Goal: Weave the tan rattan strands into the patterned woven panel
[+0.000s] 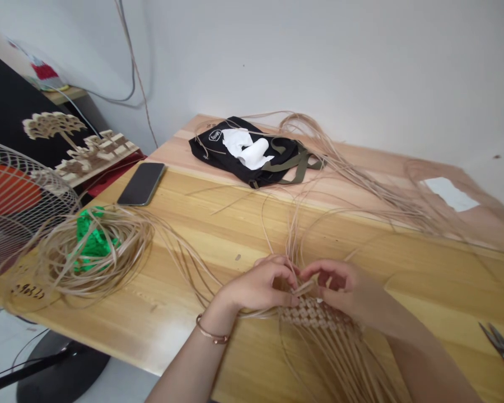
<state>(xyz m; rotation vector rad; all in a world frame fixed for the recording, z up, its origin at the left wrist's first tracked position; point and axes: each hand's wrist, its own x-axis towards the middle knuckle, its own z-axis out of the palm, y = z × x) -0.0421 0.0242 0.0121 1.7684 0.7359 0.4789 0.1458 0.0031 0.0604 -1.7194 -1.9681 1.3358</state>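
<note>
A small woven rattan piece (313, 313) lies on the wooden table close to me, its long loose strands fanning toward the near edge and others running away behind it. My left hand (273, 282) is at its upper left, thumb and fingers closed on a rattan strand (304, 288). From the other side my right hand (340, 282) pinches near the same strand at the top edge of the weave. The fingers of both hands partly hide the strand ends and the weave's upper rim.
A coil of rattan (126, 252) with green wrapping (93, 238) lies left. Behind it is a phone (141, 184). A black bag (218, 146) with white paper (256, 154) and long strands sit at the back. Scissors (502, 344) lie right; a fan (23, 212) stands left.
</note>
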